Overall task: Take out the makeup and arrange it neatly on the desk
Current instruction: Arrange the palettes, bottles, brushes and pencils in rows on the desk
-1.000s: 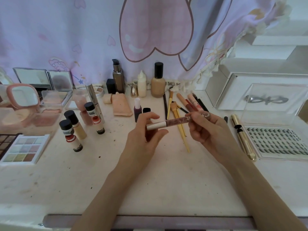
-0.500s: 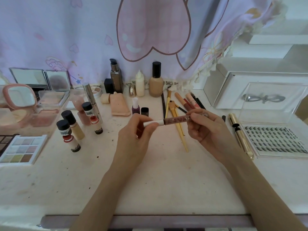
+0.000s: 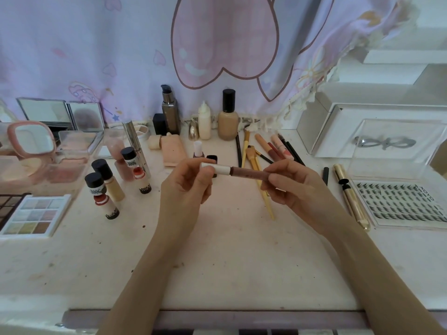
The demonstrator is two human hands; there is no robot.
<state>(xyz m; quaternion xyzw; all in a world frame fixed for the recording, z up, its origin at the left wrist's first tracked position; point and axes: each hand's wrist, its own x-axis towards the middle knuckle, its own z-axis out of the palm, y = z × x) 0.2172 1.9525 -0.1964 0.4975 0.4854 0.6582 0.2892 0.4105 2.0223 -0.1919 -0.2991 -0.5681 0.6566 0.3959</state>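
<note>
Lip gloss tube (image 3: 244, 172) now levelled and drawn slightly nearer, above desk (image 3: 217, 250) centre; left hand (image 3: 183, 189) pinches white cap, right hand (image 3: 297, 189) grips barrel; placement pending.

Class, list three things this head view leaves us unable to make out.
1. Lip gloss tube: both ends are covered by the left hand and right hand.
2. Dark eyeshadow palette: cut off by the left edge.
3. Lash tray lettering: too small.
</note>
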